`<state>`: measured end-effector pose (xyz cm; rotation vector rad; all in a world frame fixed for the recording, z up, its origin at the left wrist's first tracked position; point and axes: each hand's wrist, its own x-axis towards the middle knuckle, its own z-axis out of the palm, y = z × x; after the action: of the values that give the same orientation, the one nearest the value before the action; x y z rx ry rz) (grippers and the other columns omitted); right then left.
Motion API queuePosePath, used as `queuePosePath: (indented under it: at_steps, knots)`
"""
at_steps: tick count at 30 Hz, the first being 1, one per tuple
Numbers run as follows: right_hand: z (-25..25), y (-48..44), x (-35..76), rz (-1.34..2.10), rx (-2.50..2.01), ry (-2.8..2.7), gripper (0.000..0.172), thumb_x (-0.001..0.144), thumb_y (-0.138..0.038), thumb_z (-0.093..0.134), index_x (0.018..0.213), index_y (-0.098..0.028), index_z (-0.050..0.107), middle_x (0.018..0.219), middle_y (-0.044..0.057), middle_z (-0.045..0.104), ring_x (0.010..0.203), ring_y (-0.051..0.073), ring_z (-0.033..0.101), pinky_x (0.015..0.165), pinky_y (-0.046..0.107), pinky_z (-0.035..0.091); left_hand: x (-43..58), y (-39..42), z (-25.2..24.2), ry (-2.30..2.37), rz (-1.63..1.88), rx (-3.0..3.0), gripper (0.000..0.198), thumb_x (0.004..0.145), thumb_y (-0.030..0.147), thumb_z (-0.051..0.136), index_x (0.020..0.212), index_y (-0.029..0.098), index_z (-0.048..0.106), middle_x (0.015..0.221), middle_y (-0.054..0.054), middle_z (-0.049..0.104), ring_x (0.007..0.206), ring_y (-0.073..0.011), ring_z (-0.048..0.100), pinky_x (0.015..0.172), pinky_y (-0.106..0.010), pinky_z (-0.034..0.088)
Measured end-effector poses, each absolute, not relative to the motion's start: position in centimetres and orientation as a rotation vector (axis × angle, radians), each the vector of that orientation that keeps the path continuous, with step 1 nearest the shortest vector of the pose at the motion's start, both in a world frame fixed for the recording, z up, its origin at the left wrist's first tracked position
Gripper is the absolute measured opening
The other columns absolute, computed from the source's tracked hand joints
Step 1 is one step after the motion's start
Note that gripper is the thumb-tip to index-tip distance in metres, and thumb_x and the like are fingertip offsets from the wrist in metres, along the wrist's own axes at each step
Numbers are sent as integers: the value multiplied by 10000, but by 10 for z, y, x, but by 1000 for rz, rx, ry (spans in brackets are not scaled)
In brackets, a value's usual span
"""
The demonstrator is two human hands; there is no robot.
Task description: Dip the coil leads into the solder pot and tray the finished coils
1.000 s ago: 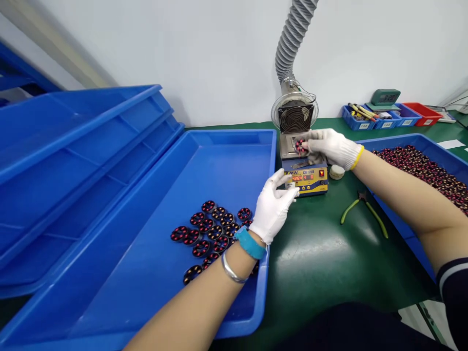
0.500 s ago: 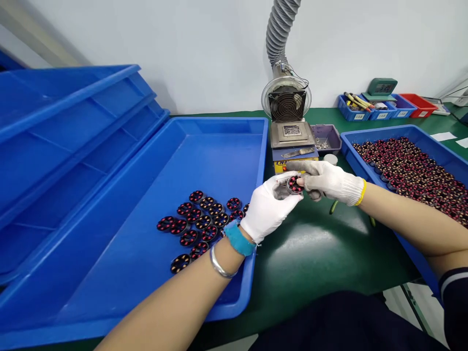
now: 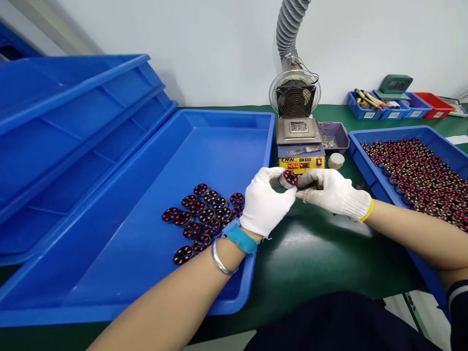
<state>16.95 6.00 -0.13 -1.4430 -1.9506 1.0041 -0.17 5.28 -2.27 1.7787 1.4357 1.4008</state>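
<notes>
My left hand [image 3: 268, 200], in a white glove, is closed round a small motor stator [image 3: 288, 179], a dark ring with red windings. The stator is tilted, so its wound face points to the right and up. My right hand [image 3: 327, 192], gloved in white with grey-stained fingers and a bare thumb tip, has its bent fingers and thumb at the stator's right edge. The exact contact there is hard to see. Just behind both hands stands a solder pot [image 3: 299, 131] with a yellow panel and lit red digits.
Several stators [image 3: 206, 214] sit in the large blue tray [image 3: 219, 151] at left, beside stacked blue trays [image 3: 91, 107]. Another blue tray [image 3: 405, 131] at right is full of stators. A fan [image 3: 296, 101] and a purple bin [image 3: 334, 136] adjoin the pot. Small bins [image 3: 402, 112] line the back.
My right thumb has come off the stator's face to its lower right edge. The forefinger has drawn back from the pot's panel, leaving the digits visible. The camera view has shifted slightly.
</notes>
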Motion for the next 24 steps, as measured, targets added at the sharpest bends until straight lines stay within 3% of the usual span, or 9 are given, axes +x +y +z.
queuePosePath:
  at_steps: [10, 17, 21, 24]
  knots:
    - [1, 54, 168, 640, -1250, -2049, 119, 831, -238, 566, 845, -180, 668, 822, 8, 674, 754, 141, 609, 678, 242, 450, 3, 49, -16, 1418, 1398, 1680, 303, 621, 219, 735, 874, 168, 576, 845, -41, 648, 801, -191, 637, 805, -324, 496]
    - [21, 53, 180, 198, -1229, -2368, 187, 875, -274, 513, 922, -185, 670, 934, 37, 676, 840, 176, 615, 716, 275, 434, -1, 46, -5, 872, 1051, 1016, 581, 662, 196, 747, 1177, 181, 476, 1028, -73, 629, 897, -200, 639, 751, -365, 555]
    - [35, 53, 186, -38, -1167, -2709, 234, 874, -275, 485, 998, -184, 661, 1003, 64, 662, 856, 210, 610, 666, 304, 401, -6, 44, 0, 801, 813, 906, 387, 750, 258, 698, 1108, 163, 590, 977, -84, 640, 889, -208, 646, 724, -365, 567]
    - [42, 50, 190, -99, -1105, -2881, 226, 859, -271, 488, 990, -193, 654, 967, 55, 657, 798, 204, 606, 596, 299, 355, -7, 43, -1, 843, 649, 964, 302, 730, 255, 732, 987, 125, 642, 904, -99, 660, 860, -217, 656, 731, -372, 562]
